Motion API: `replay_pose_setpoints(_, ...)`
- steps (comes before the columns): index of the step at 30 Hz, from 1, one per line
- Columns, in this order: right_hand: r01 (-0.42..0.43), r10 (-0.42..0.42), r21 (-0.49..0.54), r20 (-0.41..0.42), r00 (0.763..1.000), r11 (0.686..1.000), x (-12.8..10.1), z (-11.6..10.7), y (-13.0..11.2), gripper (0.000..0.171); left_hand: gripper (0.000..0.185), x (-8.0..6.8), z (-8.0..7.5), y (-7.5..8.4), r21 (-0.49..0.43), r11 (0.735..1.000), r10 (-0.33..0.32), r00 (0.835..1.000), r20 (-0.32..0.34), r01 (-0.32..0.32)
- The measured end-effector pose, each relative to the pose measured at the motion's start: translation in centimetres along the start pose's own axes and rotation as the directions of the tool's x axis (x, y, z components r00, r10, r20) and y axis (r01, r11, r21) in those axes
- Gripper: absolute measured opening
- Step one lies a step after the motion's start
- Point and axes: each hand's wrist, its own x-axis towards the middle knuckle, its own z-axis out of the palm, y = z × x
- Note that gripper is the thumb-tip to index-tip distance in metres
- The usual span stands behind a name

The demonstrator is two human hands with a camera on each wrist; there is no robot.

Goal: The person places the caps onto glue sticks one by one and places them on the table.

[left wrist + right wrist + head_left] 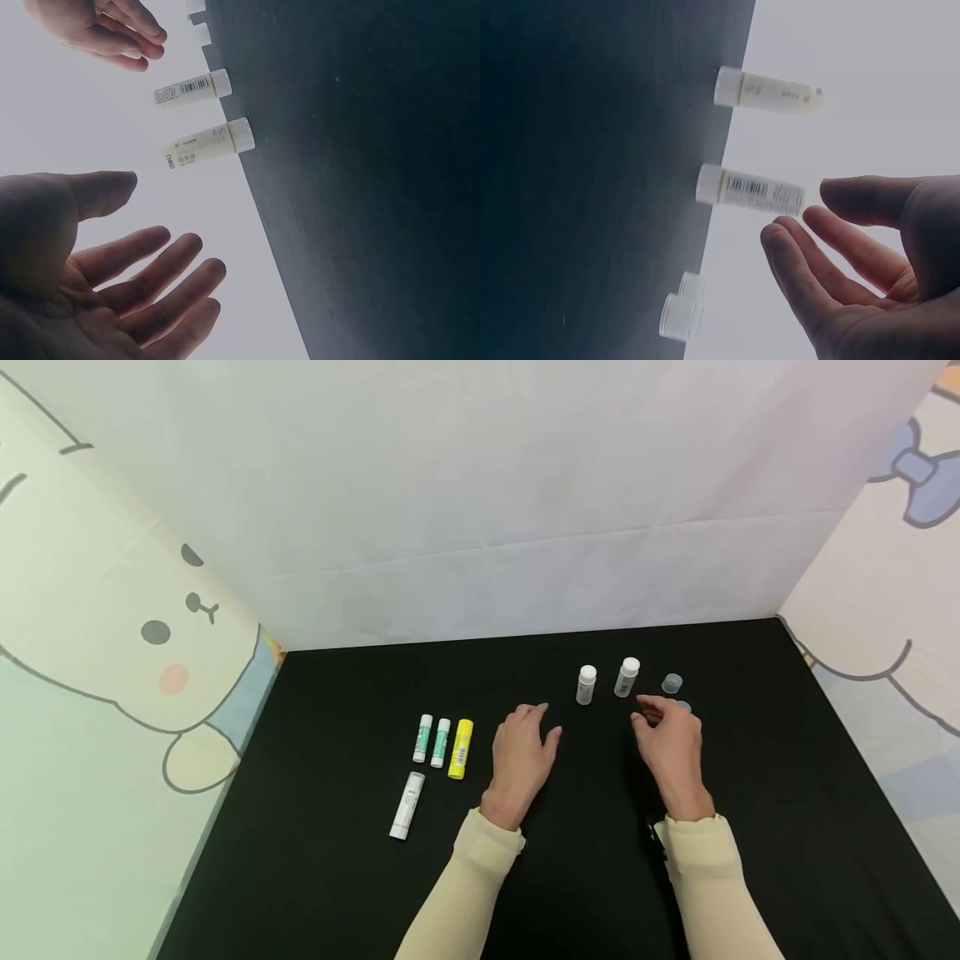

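Two bare hands in cream sleeves hover over a black cloth-covered table [787, 793], and neither holds anything. The left hand [522, 758] is spread with its fingers loose and straight, palm down, in the middle of the table; the left wrist view shows the same fingers [150, 281] fanned apart. The right hand [670, 739] is relaxed with its fingers slightly bent, and its fingertips [647, 706] lie just short of the small bottles at the back. There are two of those small white plastic bottles with white screw caps, standing upright side by side: the left bottle [586, 684] and the right bottle [627, 677], the latter nearest to the right hand's fingertips, near but apart. Just to the right of them sit two small translucent plastic caps: one [672, 682] in full view, the other [683, 705] half hidden behind the right hand. On the left part of the table lie four glue sticks: two white-and-green ones [422, 737] and [440, 742] side by side, one yellow one [461, 748] just beside them, and one longer white one [407, 805] lying apart, nearer the person. Pale sheets printed with a cartoon animal wall in the table on both sides
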Motion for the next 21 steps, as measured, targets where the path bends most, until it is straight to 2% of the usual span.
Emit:
replay_pose_setpoints(10,-0.054,0.054,-0.009,-0.014,0.998,0.998,0.6,-1.4,1.0,0.031,0.043,1.4,0.7,0.9,0.008,1.0,-0.019,0.999,0.033,0.018)
replay_pose_setpoints(14,-0.061,0.06,-0.03,-0.053,0.997,0.998,0.8,-1.8,1.5,0.033,0.044,1.9,1.0,1.3,0.013,1.0,-0.003,1.0,0.019,0.003)
replay_pose_setpoints(21,-0.024,0.017,-0.054,-0.137,0.99,0.998,1.1,-2.4,2.4,0.033,0.047,2.7,1.6,1.8,-0.016,1.0,0.005,1.0,-0.009,-0.006)
